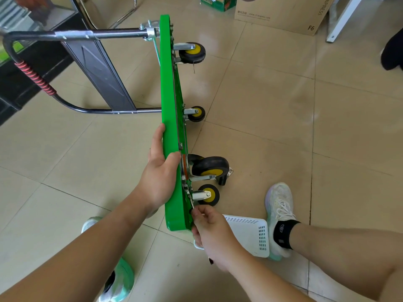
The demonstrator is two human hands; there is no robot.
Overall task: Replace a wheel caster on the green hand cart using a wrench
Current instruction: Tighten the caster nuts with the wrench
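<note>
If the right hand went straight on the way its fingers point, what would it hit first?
Probably the small near caster on the green cart: the right hand, pinching what looks like a wrench, points at its bracket. Depth is unclear.

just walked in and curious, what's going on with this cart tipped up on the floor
A person on the floor has the green hand cart stood on its edge, wheels facing their right. The left hand grips the deck's upper edge to steady it. The right hand pinches a slim metal tool, probably the wrench, at the mounting plate of the nearest caster. Four casters are on the deck; a white basket lies below that hand.
</note>
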